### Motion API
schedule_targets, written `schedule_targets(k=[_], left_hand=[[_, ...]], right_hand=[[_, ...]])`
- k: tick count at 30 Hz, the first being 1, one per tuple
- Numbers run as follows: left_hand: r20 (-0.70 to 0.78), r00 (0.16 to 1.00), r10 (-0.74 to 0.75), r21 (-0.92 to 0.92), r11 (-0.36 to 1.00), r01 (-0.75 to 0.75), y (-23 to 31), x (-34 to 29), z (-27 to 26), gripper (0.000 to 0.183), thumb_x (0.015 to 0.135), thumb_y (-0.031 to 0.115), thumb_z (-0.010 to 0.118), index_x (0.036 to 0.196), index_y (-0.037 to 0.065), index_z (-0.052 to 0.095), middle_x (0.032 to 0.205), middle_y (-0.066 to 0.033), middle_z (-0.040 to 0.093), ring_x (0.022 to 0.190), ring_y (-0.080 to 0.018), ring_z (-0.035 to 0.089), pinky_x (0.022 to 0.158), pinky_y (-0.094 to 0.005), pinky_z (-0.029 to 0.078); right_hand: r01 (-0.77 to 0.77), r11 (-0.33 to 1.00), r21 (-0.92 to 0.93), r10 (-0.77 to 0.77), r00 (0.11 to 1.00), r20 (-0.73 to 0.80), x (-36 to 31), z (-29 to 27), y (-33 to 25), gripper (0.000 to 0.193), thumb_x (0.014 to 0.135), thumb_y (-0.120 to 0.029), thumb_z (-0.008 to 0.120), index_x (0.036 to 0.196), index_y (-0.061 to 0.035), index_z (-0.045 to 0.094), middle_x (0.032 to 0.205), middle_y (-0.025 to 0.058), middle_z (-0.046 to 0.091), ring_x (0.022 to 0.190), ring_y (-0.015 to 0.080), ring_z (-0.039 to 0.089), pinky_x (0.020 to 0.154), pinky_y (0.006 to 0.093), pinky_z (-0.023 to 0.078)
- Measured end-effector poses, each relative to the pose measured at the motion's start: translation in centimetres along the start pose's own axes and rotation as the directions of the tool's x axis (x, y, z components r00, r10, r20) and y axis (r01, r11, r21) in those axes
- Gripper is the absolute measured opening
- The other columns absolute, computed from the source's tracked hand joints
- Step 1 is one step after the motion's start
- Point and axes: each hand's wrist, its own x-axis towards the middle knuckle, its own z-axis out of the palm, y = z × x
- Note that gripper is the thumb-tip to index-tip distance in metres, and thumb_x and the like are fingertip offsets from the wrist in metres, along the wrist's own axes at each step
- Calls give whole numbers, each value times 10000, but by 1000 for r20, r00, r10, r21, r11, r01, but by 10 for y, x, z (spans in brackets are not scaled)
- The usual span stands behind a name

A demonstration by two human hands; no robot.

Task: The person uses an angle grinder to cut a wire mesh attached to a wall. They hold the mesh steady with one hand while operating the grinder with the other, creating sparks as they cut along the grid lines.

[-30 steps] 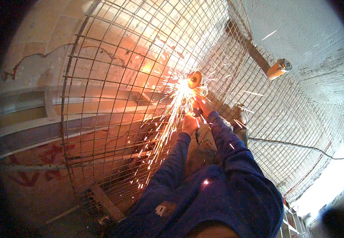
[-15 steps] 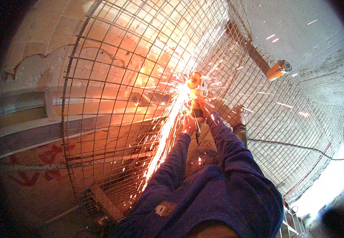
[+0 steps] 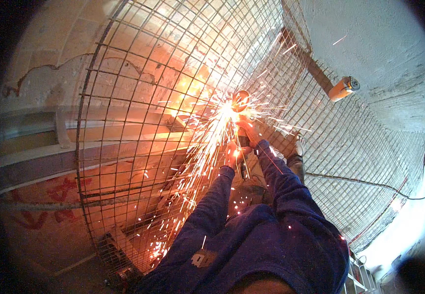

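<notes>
In my two hands is an angle grinder [image 3: 244,141], its round disc [image 3: 241,99] at the far end. My left hand [image 3: 232,153] is closed around the rear of the body, with the cord end below it. My right hand [image 3: 252,132] grips farther forward, near the head. Bright sparks spray from the disc at a sheet of wire mesh [image 3: 139,85] and stream down to the left, partly hiding the contact point and my fingers.
An orange cylindrical can [image 3: 341,90] lies at the upper right by a grey wall [image 3: 384,54]. My boot [image 3: 298,147] rests on the mesh to the right of my hands. A dark cable [image 3: 354,180] runs right. Pale metal profiles [image 3: 31,159] lie behind the mesh at left.
The spark stream has spread into a wider, thinner fan, and more of my right hand shows. Both hands keep their grip on the grinder, in nearly the same place.
</notes>
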Motion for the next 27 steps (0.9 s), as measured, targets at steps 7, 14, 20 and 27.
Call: schedule_targets(k=[7, 14, 20, 27], left_hand=[[28, 991, -128, 2, 992, 128, 56, -17, -2, 465, 672, 373, 871, 900, 24, 665, 727, -46, 675, 595, -146, 615, 551, -341, 512], [-43, 995, -91, 100, 990, 95, 78, -26, -8, 484, 693, 391, 864, 902, -1, 672, 748, -56, 685, 632, -187, 641, 584, -353, 526], [5, 996, -88, 279, 957, 83, 70, -22, -3, 409, 659, 255, 810, 917, -5, 629, 799, -94, 677, 677, -237, 663, 622, -402, 532], [-21, 1000, -23, 230, 973, 27, 69, 11, 12, 443, 628, 303, 815, 889, -4, 631, 763, -118, 667, 691, -285, 669, 635, -408, 521]], right_hand=[[-118, 986, 118, 118, 993, 7, -9, 11, -16, 296, 800, -234, 791, 988, -39, 671, 843, 33, 665, 661, 181, 649, 581, 333, 533], [-136, 990, 49, 138, 990, -40, -4, 16, -13, 269, 848, -249, 752, 1011, -50, 674, 828, 17, 633, 690, 154, 654, 595, 336, 544], [-54, 998, 9, 55, 996, -72, -9, 6, -12, 263, 844, -250, 759, 1000, -59, 670, 869, 12, 646, 724, 140, 629, 639, 322, 520], [13, 998, 54, -6, 993, -121, 6, 5, -45, 250, 881, -195, 724, 1094, -71, 686, 939, -12, 680, 759, 114, 624, 650, 286, 496]])
